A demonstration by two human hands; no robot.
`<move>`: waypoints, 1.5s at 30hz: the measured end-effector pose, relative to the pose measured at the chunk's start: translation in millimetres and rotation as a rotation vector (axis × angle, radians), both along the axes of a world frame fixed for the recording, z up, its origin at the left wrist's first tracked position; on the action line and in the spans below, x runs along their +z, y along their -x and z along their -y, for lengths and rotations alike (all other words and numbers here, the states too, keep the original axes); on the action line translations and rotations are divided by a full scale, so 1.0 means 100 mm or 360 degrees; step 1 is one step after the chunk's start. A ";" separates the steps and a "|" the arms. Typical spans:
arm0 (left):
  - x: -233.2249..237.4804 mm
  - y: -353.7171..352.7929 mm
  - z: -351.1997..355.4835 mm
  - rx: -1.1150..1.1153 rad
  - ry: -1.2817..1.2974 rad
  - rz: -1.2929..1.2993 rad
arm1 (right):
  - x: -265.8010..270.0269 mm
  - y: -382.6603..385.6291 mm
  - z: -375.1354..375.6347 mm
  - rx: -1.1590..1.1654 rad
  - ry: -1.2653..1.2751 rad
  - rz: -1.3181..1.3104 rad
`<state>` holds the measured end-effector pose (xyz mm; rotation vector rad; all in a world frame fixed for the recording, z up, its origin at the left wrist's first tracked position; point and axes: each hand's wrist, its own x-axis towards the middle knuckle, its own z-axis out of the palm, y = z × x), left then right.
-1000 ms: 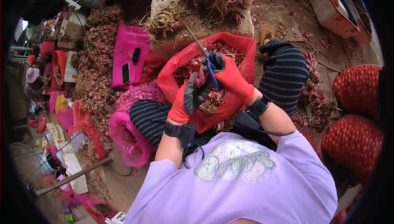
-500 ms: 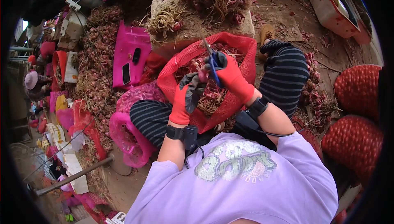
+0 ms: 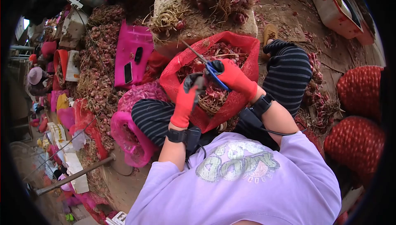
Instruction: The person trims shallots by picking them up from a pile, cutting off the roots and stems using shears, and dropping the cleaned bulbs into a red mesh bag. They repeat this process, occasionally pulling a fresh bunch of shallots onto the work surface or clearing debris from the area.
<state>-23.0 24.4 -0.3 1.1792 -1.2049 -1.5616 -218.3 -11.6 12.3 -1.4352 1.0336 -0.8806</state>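
My right hand (image 3: 238, 80), in a red glove with dark fingers, grips blue-handled scissors (image 3: 217, 77). Their blades point up and to the left over an open red mesh bag (image 3: 170, 73). Close beside the scissors is my left hand (image 3: 185, 101), gloved the same way, its fingers curled and smeared by motion. What those fingers hold, if anything, is hidden. Inside the bag, between my knees, lie reddish shallots and trimmings (image 3: 213, 98) with dry stalks.
A dirty pale block (image 3: 202, 35) with a heap of stalked shallots (image 3: 222, 2) stands beyond the bag. To the left are a pink plastic sheet (image 3: 134, 39) with a phone (image 3: 128, 73), and a pink bag (image 3: 117, 132). Full red sacks (image 3: 354, 142) stand at right. A person sits far left.
The scissors have tilted further left, their blades now lower and more slanted. My left hand's fingers have shifted and blurred. The shallot seen between my hands no longer shows.
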 end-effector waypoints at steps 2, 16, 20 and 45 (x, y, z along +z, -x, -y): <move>0.13 0.27 -0.07 0.0115 -0.0087 0.0085 | -0.03 -0.01 0.00 -0.0004 -0.0113 0.0011; 0.15 0.04 0.02 -0.0068 0.0232 -0.0415 | -0.04 0.06 -0.05 -0.0039 -0.1319 0.1067; -0.12 0.17 -0.02 0.0228 0.0310 -0.0525 | -0.06 0.00 -0.06 -0.0141 -0.1256 0.1205; -0.02 0.14 0.05 0.0208 0.0062 -0.0526 | 0.24 -0.05 0.02 -0.0013 -0.0392 0.0422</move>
